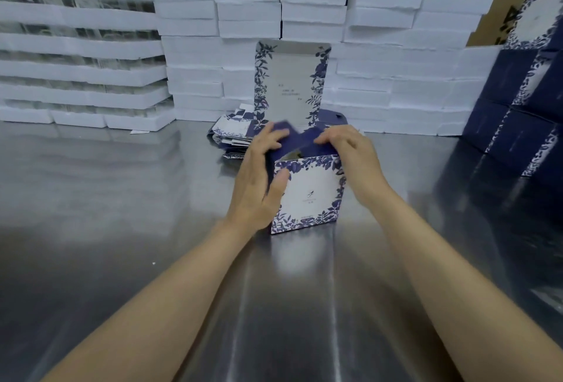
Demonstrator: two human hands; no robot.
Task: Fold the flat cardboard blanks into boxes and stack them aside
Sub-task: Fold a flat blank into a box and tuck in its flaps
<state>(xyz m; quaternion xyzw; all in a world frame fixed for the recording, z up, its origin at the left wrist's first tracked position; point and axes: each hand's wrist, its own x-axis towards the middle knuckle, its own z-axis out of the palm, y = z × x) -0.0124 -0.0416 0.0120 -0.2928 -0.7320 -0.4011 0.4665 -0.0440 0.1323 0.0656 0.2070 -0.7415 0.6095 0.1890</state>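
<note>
left hand [259,180] grips the box [307,195], right hand [347,153] curls over its top flaps [306,138]; uneven tucking could crease them.

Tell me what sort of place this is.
Probably a packing workshop: stacked white foam trays behind, a pile of flat blanks, finished blue boxes stacked right, all on a steel table.

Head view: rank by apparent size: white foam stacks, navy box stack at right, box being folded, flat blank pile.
1. white foam stacks
2-3. navy box stack and box being folded: look alike; the stack is cropped by the frame edge and the box is nearer
4. flat blank pile, partly hidden behind the box
</note>
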